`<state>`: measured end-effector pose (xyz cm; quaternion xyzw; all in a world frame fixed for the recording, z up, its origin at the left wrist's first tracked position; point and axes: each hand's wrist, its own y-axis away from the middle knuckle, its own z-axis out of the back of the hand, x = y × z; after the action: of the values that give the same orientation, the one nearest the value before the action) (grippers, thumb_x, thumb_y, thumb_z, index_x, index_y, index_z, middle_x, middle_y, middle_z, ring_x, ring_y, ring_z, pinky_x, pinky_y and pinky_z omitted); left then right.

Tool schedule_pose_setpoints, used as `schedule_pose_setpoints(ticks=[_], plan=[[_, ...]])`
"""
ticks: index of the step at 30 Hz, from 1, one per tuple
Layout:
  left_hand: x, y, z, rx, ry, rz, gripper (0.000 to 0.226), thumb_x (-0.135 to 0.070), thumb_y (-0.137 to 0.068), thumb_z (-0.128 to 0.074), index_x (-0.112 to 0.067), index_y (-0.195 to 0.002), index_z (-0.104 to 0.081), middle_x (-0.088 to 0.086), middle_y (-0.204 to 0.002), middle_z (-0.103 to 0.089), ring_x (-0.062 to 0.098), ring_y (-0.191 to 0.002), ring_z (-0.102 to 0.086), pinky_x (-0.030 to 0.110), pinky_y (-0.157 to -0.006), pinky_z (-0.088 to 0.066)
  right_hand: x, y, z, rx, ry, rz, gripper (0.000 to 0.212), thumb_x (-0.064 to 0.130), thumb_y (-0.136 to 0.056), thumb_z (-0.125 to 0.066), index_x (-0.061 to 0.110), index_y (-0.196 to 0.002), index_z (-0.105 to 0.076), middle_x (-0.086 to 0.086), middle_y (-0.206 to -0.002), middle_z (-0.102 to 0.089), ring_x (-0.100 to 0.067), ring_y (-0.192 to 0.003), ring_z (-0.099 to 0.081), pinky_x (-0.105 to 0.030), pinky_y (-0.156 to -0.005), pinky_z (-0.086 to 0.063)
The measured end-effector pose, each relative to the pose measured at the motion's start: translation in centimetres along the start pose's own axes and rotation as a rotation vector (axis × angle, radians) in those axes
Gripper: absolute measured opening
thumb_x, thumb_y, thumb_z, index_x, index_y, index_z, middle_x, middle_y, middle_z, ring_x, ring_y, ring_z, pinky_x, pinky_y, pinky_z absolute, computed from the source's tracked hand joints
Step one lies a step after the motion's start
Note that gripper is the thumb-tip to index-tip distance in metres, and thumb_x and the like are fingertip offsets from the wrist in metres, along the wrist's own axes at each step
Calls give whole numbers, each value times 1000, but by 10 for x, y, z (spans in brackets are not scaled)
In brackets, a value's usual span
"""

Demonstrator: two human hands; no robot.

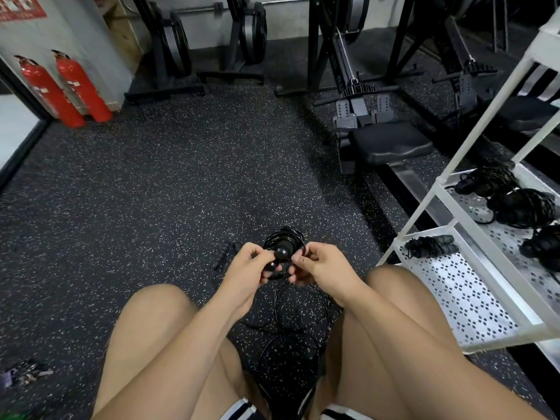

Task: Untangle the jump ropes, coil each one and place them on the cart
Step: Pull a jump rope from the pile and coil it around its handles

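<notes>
Between the left hand (247, 265) and right hand (321, 266), which both pinch it, the coiled jump rope (283, 239) could spring open if either pinch slips, or snag on the loose rope (285, 316) lying below the grip before reaching the cart (463, 298).

Your coiled jump rope (280, 238) is black against a black floor (181, 177) flecked with white. The cart (463, 295) is white with diamond-patterned perforations. The fire extinguishers (80, 86) are red, your shorts (239, 409) black-and-white striped.
</notes>
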<state>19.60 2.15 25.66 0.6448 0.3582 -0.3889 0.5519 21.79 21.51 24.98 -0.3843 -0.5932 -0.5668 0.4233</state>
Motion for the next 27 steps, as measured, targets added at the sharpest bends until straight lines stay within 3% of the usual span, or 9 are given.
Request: schedule_pose_setpoints(ticks=[7, 10, 12, 15, 18, 19, 21, 25, 27], plan=[[-7, 1, 9, 162, 61, 102, 26, -8, -103, -63, -21, -83, -52, 9, -82, -69, 14, -66, -50, 35, -67, -35, 5, -3, 12, -88, 5, -48, 10, 5, -109, -62, 2, -99, -63, -16, -84, -78, -28, -74, -77, -33, -62, -60], [-8, 2, 5, 147, 62, 86, 25, -9, -103, -65, -21, -84, -54, 10, -85, -70, 15, -70, -53, 34, -67, -37, 7, -9, 15, -121, -67, -97, 8, 3, -107, -64, 1, -99, -64, -18, -86, -78, -28, -76, -77, -45, -75, -64], [-7, 2, 2, 128, -27, 32, 20, -15, -103, -69, -18, -89, -56, 14, -90, -75, 16, -75, -55, 35, -70, -39, 8, -11, 17, -149, -124, -141, 5, 3, -106, -65, -1, -103, -64, -20, -89, -78, -29, -78, -77, -54, -86, -66], [-5, 1, -3, 82, -217, -75, 22, -32, -98, -78, -22, -97, -59, 16, -103, -80, 23, -85, -64, 40, -80, -47, 12, -7, 21, -140, -90, -217, 14, 7, -109, -63, -6, -114, -62, -19, -90, -79, -32, -77, -78, -47, -69, -69], [-7, -2, -14, 70, -366, -186, 22, -41, -96, -77, -31, -99, -58, -12, -96, -78, 20, -95, -71, 41, -89, -53, 19, 1, 25, -168, -14, -217, 17, 5, -110, -52, 6, -124, -61, -19, -100, -79, -39, -82, -81, -47, -64, -67], [-8, -3, -19, 65, -433, -222, 21, -39, -97, -76, -32, -99, -57, -21, -90, -73, 11, -91, -67, 37, -86, -51, 22, 3, 27, -186, 11, -204, 21, 5, -109, -51, 10, -127, -61, -19, -105, -78, -39, -82, -81, -46, -64, -66], [-11, -6, -29, 50, -555, -286, 20, -37, -100, -73, -33, -100, -54, -22, -84, -65, 0, -85, -59, 32, -77, -45, 28, 5, 33, -226, 29, -193, 21, 11, -110, -50, 14, -127, -62, -15, -111, -74, -34, -76, -80, -44, -63, -66], [-20, -13, -53, 105, -715, -347, 21, -40, -102, -69, -35, -103, -49, -14, -90, -67, 6, -81, -61, 34, -71, -46, 32, 7, 51, -293, -79, -236, 31, 37, -110, -60, 12, -128, -64, -12, -123, -69, -36, -77, -79, -44, -63, -66], [-24, -21, -67, 145, -764, -370, 21, -38, -103, -68, -35, -104, -47, -12, -89, -69, 10, -81, -63, 36, -73, -49, 36, 8, 59, -293, -217, -217, 36, 36, -106, -70, 7, -124, -62, -17, -117, -73, -32, -83, -75, -41, -65, -65]])
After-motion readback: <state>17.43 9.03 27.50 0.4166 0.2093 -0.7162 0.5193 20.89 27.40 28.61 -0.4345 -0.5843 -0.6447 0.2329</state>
